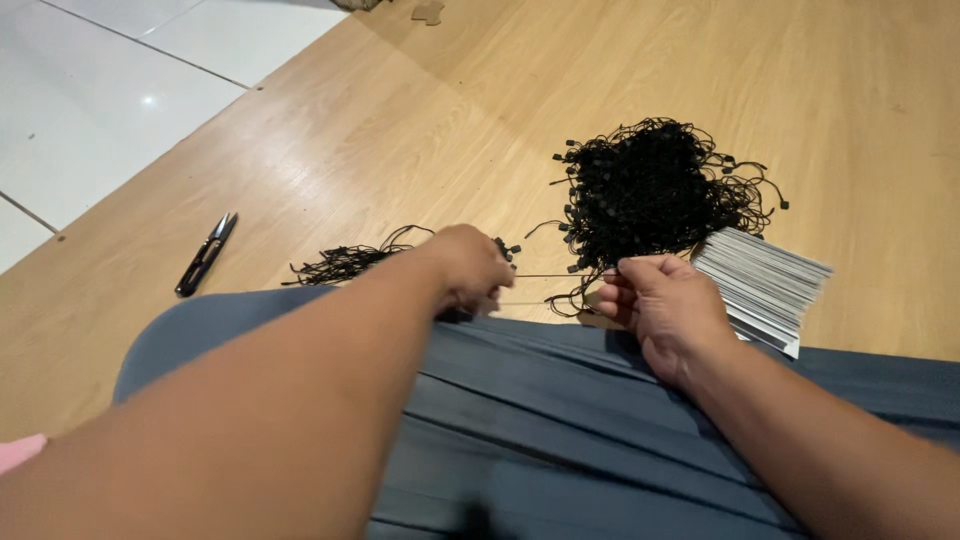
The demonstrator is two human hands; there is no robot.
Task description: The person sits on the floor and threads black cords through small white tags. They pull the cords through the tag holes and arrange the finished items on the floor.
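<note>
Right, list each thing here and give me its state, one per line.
Left hand: closed, pinching one end of a thin black string.
Right hand: closed, pinching the other end.
String: pulled taut between both hands.
Big string pile: tangled, loose on the wooden floor.
Small string bundle: lying flat.
Card stack: fanned, slanting.
Snips: untouched; open or shut unclear.

A single head-worn camera looks steeply down and forward over the person's blue-grey pleated skirt, close above the lap, onto the light wooden floor, whose far-left edge meets white tiles.
</note>
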